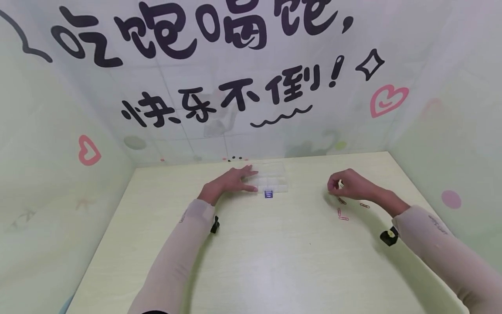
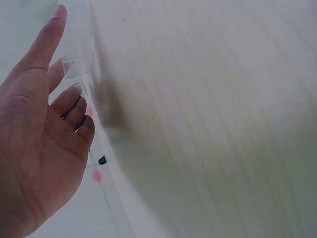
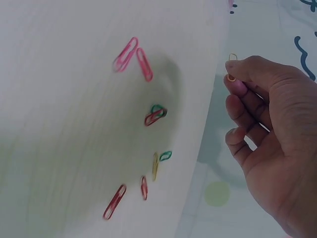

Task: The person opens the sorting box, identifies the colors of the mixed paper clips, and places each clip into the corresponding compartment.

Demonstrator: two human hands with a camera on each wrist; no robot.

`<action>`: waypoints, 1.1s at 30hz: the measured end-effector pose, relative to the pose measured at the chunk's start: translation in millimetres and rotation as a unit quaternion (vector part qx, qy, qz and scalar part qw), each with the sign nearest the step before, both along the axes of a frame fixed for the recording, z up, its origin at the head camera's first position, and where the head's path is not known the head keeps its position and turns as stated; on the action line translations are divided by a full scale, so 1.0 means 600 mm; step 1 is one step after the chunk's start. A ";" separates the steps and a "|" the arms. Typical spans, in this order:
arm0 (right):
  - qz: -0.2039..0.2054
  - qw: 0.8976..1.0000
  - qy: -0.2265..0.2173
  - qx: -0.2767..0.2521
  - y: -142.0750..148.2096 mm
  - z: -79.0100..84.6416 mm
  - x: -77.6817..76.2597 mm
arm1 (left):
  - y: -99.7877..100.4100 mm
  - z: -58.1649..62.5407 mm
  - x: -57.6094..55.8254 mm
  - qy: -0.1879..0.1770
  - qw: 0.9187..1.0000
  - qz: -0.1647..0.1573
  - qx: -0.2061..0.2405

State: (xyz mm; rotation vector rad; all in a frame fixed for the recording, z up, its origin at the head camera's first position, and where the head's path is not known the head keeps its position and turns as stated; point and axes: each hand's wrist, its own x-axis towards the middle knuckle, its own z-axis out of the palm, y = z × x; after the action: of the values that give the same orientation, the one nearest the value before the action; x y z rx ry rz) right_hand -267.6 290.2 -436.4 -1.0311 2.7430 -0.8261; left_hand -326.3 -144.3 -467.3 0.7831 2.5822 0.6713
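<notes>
My right hand [image 1: 350, 185] pinches a yellow paper clip [image 3: 232, 74] between thumb and forefinger, raised over the right part of the table. Below it lie loose paper clips: pink clips [image 3: 126, 54], a red clip [image 3: 115, 202], a yellow clip [image 3: 155, 166] and green clips [image 3: 166, 156] among them. A clear plastic compartment box [image 1: 270, 176] stands near the back wall, with a small blue label [image 1: 268, 194] at its front edge. At the box's left end rests my left hand [image 1: 233, 179], thumb and fingers extended and spread along it. Whether anything lies inside the box cannot be made out.
A pale wood-grain table [image 1: 266, 253] carries everything. Behind it rises a white wall sheet [image 1: 219, 144] with dark lettering, and pale sheets close off both sides. Black straps [image 1: 389, 236] hang by each wrist.
</notes>
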 end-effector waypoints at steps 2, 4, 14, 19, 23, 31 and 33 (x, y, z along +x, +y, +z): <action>-0.001 1.000 0.007 -0.008 -0.009 0.000 -0.006 | 0.001 -0.002 0.001 -0.001 1.000 0.004 0.001; -0.004 1.000 0.010 -0.012 -0.018 0.001 -0.012 | 0.001 -0.003 0.000 -0.001 1.000 0.008 0.001; -0.007 0.999 0.019 -0.034 -0.072 0.001 -0.040 | -0.002 -0.008 -0.004 -0.003 1.000 0.010 0.010; -0.007 0.999 0.026 -0.039 -0.095 0.003 -0.049 | -0.001 -0.011 -0.006 -0.003 1.000 0.006 0.013; -0.006 0.999 0.026 -0.042 -0.111 0.001 -0.059 | 0.000 -0.013 -0.006 -0.001 1.000 0.008 0.009; -0.006 0.998 0.031 -0.055 -0.146 -0.007 -0.078 | 0.001 -0.009 -0.004 -0.003 1.000 0.008 0.004; -0.011 0.998 0.029 -0.057 -0.155 -0.009 -0.082 | 0.000 -0.009 -0.005 -0.001 1.000 0.007 0.004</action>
State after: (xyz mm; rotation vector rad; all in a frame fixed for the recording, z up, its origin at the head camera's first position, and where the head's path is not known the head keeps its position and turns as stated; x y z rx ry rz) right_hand -316.6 197.0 -441.7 -1.0626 2.7882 -0.9818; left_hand -329.4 -144.0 -472.8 0.7668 2.5864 0.6868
